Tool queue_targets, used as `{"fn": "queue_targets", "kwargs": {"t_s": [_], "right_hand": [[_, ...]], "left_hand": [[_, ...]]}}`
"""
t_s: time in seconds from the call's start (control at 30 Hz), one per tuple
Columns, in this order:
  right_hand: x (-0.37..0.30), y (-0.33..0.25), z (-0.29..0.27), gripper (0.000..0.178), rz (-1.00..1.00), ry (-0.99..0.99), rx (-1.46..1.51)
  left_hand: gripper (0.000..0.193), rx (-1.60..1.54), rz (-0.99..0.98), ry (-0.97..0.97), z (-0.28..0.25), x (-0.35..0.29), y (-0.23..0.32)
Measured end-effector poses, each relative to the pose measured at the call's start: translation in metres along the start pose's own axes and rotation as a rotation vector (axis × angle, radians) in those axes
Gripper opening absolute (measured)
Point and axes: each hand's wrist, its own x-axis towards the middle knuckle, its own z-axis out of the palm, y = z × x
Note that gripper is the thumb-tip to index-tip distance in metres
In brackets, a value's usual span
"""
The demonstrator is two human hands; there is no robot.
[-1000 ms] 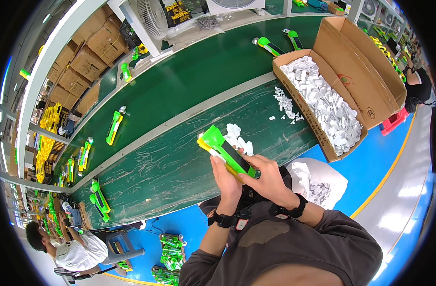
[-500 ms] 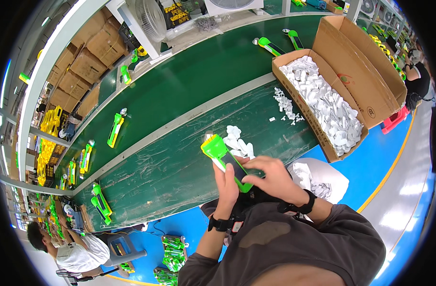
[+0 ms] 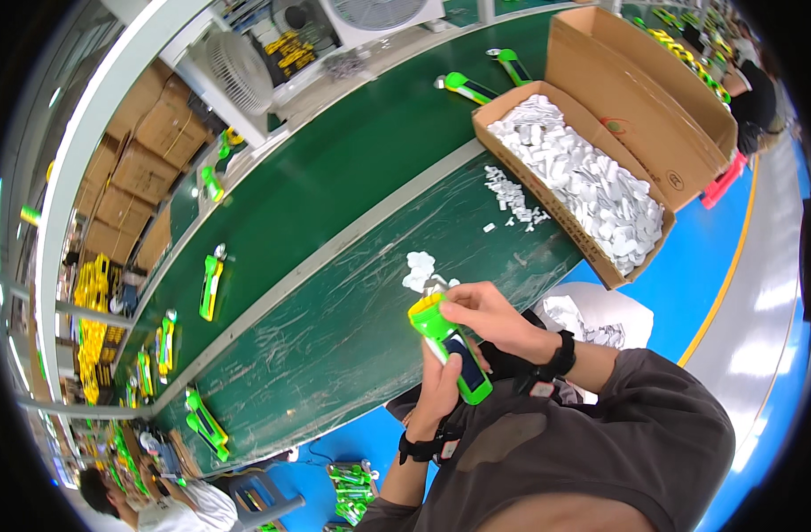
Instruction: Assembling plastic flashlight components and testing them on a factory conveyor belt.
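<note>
A green flashlight (image 3: 466, 365) with a yellow-rimmed head and a dark panel along its body is tilted in front of me above the table's near edge. My left hand (image 3: 439, 383) is wrapped around its body, thumb along the panel's side. At the head end, my right hand (image 3: 487, 312) has thumb and fingers closed against the rim. A shiny metal piece shows at the top of the head, partly covered by those fingers. Just beyond the head lies a small pile of flat white pieces (image 3: 419, 269) on the green table (image 3: 335, 346).
A cardboard box (image 3: 547, 204) full of white pieces stands open at the right, with smaller white bits (image 3: 512, 197) beside it. Similar flashlights (image 3: 212, 288) lie along the green conveyor belt (image 3: 335, 151). Another person (image 3: 179, 510) sits at lower left; a white sack (image 3: 631, 312) is at my right.
The flashlight has come lower and closer to me. My right hand has shifted from the lower body up to the head. The view has turned slightly.
</note>
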Motion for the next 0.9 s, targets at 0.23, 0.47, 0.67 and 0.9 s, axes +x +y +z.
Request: {"fn": "queue_targets", "kwargs": {"t_s": [0.23,0.47,0.67,0.9], "right_hand": [[0.052,-0.012,-0.084,0.037,-0.572,0.476,-1.294],[0.101,0.022,-0.144,0.023,-0.479,0.083,-1.471],[0.09,0.013,-0.126,0.018,-0.388,0.393,-1.171],[0.051,0.001,-0.109,0.011,-0.341,0.243,-0.627]], "left_hand": [[0.043,-0.405,-0.252,0.161,-0.02,-0.004,-0.004],[0.053,-0.321,-0.33,0.189,-0.047,-0.036,-0.004],[0.036,-0.042,-0.342,0.477,-0.036,-0.027,0.003],[0.06,-0.016,-0.257,0.331,-0.05,-0.013,0.004]]}}
